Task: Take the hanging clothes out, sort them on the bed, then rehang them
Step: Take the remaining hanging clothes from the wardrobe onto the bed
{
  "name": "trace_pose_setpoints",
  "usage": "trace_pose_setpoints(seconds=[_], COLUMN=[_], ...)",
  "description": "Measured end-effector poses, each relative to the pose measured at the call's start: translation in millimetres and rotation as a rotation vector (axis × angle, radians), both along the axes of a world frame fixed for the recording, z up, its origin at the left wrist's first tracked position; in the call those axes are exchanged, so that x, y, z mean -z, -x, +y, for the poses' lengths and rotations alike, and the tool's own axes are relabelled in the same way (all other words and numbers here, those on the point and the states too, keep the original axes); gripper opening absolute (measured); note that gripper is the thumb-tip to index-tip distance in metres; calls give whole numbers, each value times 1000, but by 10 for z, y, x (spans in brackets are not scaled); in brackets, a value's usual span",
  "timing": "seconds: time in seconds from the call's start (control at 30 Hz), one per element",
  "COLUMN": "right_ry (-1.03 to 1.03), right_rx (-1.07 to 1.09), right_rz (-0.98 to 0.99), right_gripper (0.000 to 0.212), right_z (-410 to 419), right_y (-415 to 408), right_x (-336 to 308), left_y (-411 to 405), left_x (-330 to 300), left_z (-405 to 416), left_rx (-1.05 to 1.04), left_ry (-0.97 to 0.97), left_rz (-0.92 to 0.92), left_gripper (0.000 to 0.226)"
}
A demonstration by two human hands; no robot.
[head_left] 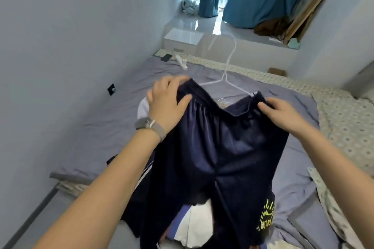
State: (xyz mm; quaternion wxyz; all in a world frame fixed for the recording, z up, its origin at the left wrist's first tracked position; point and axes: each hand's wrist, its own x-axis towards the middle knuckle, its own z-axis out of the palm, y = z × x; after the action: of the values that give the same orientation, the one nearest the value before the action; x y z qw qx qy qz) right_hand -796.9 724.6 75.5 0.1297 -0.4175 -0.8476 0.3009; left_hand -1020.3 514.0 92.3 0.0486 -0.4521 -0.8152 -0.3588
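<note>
Two hands grasp dark shorts [218, 147] by the waistband over the bed [113, 111]: left hand [168, 103], right hand [283, 113]. White hanger [226, 70] sits at the waistband.

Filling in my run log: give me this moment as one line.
stage: sorting on bed | left hand: grips shorts waistband | right hand: pinches waistband | white hanger: at the waistband
</note>
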Motion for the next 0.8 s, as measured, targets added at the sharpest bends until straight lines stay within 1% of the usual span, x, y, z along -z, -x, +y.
trace_pose_setpoints(seconds=[0.07, 0.1, 0.13, 0.2, 0.23, 0.27, 0.33, 0.4, 0.47, 0.57, 0.6, 0.67, 0.73, 0.8], right_ry=[62, 73, 73, 4, 5, 34, 109, 211, 316, 491, 554, 645, 671, 674], right_rx=[10, 47, 102, 188, 215, 225, 174, 88, -1, -103, -92, -5, 94, 200], right_rz=[-63, -108, -174, -380, -459, -521, -575, -566, -499, -419, -395, -336, -289, -232], right_gripper=[24, 17, 4, 34, 47, 55, 61, 64, 64, 54, 48, 37, 38, 38], right_z=[354, 550, 721, 970, 1009, 972, 687, 274, -123, -532, -610, -710, -730, -726], right_y=[187, 255, 302, 352, 370, 387, 448, 486, 468, 338, 293, 207, 133, 50], right_x=[494, 796, 1087, 1630, 1865, 2068, 2353, 2567, 2709, 2818, 2810, 2733, 2640, 2578], left_y=[56, 79, 97, 128, 139, 144, 113, 56, 55, 155, 188, 236, 274, 303], left_x=[448, 690, 910, 1327, 1505, 1644, 1866, 1990, 2052, 2149, 2191, 2261, 2336, 2424], left_z=[81, 99, 109, 105, 100, 102, 116, 131, 168, 238, 260, 306, 362, 440], left_rx=[-26, -46, -71, -106, -113, -106, -90, -86, -46, 43, 81, 160, 228, 283], left_ry=[89, 156, 227, 351, 379, 394, 437, 505, 569, 625, 633, 667, 712, 711], left_rz=[-79, -121, -153, -216, -259, -304, -371, -386, -386, -433, -472, -538, -524, -516], left_gripper=[35, 33, 31, 30, 29, 28, 27, 27, 27, 25, 24, 23, 23, 23])
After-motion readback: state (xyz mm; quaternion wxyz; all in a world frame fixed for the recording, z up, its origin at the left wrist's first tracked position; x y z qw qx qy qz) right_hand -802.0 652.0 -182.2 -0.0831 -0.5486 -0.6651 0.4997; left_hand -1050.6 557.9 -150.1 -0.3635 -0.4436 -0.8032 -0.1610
